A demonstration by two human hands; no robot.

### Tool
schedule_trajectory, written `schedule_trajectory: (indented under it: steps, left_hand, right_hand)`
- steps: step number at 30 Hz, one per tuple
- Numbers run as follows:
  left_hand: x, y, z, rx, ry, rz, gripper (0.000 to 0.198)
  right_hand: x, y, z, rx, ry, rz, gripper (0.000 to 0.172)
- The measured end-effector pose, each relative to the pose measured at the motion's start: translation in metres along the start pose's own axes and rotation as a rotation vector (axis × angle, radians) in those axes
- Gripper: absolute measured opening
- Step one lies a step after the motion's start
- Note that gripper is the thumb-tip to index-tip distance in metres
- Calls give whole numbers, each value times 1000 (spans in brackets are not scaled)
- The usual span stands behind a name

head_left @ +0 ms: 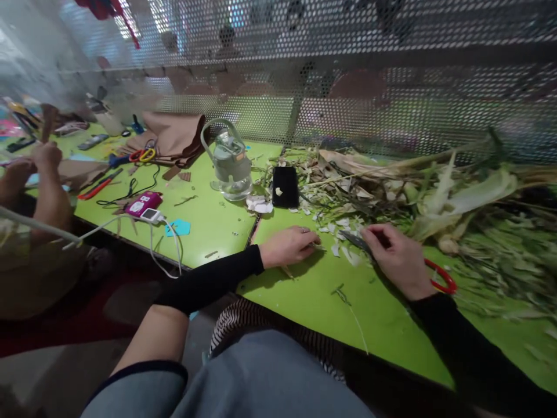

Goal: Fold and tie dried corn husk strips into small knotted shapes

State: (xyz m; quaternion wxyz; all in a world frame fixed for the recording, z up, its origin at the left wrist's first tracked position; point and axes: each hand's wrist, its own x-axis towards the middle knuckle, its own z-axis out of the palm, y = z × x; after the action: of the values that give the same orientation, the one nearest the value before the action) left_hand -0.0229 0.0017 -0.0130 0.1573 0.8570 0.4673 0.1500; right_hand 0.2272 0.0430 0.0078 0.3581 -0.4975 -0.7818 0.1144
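Observation:
Over the green table (300, 302), my left hand (290, 246) is closed, its fingertips pinching a small pale plant piece. My right hand (398, 255) is closed around scissors (444, 277); their dark blades point left past the fingers and a red handle loop shows beyond the wrist. White petal-like scraps (351, 255) lie between my hands. Behind them rests a black phone (285, 187) with a pale scrap on its screen. Below my right hand is a thin green sprig (342, 295).
Dried leaves and stalks (465, 191) are heaped at the back right. A clear water jug (232, 165) stands left of the phone. Further left are a pink device (143, 203) with white cables, brown paper (174, 136) and more scissors (142, 155). Another person's hands (47, 157) are at far left.

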Motion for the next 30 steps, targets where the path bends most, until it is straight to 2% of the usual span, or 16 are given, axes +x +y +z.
schedule_trajectory:
  steps: [4,7,10,13,16,19,23,27,28,30]
  left_hand:
    - [-6,9,-9,-1,3,-1,29]
    - [-3,15,-26,53,17,-6,28]
    - [18,12,-47,114,68,-61,30]
    - [56,3,-55,119,109,-154,24]
    - [95,-3,-45,110,111,-199,22]
    - [118,-6,-28,89,86,-215,24]
    - [127,-3,-18,86,128,-192,22]
    - [134,8,-16,97,198,-96,43]
    - [138,11,-14,100,194,-57,43]
    - [147,16,-12,100,179,-15,28]
  right_hand:
    - [0,6,-6,0,44,30,45]
    - [2,12,-15,-8,93,76,43]
    - [3,16,-20,-11,110,110,35]
    - [2,18,-19,-6,117,126,32]
    - [1,22,-16,-9,106,125,28]
    - [2,28,-14,-21,99,116,26]
    - [4,37,-12,-47,54,111,21]
    - [4,42,-6,-64,-14,108,21]
    - [4,43,-4,-66,-29,107,24]
    - [3,45,-1,-70,-53,105,27]
